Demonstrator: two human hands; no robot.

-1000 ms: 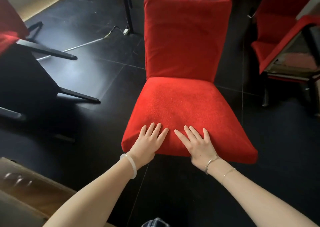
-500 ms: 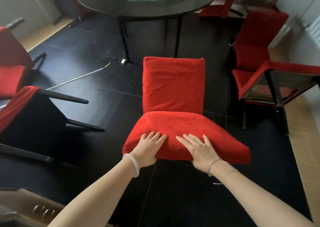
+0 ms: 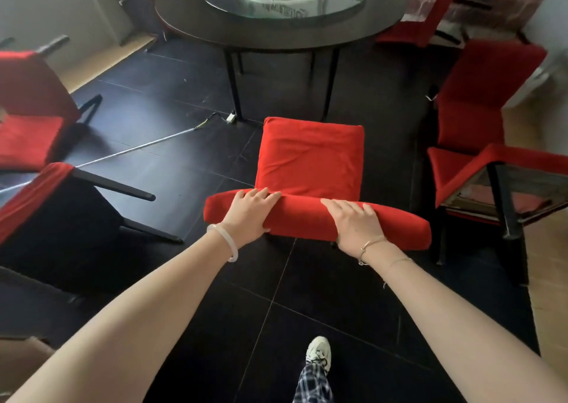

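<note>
that red chair (image 3: 310, 163) is all plush cloth cover, standing on the black tile floor (image 3: 215, 295), seat front facing us

Left hand (image 3: 250, 215): milky white bangle (image 3: 226, 243) at the wrist. Right hand (image 3: 353, 224): slim gold-toned bracelet (image 3: 370, 246), with a finer chain (image 3: 399, 261) just above it. Forearms bare. One leg visible (lower frame): dark-and-white plaid trouser leg (image 3: 312, 384), off-white laced trainer (image 3: 318, 352).
</note>
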